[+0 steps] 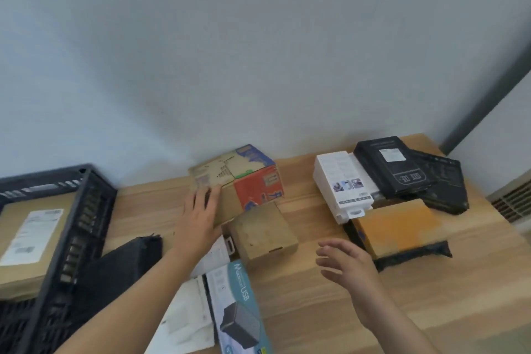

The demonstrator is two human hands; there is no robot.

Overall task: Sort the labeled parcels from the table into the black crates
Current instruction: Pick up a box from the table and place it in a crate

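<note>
A printed cardboard box [253, 172] with blue and red sides stands at the back of the wooden table [344, 296]. My left hand [201, 215] lies on its near left side with straight fingers. A plain brown box [263, 231] sits just in front of it. My right hand [344, 264] hovers open above the table, right of the brown box. A black crate [83, 215] at the left holds a brown parcel with a white label [31, 236].
At the right lie a white box [342, 184], two black boxes [388, 167], and an orange parcel [399, 227] on a black bag. A blue-and-white USB box [238, 310], white parcels [186, 322] and a black pouch [126, 261] lie near me.
</note>
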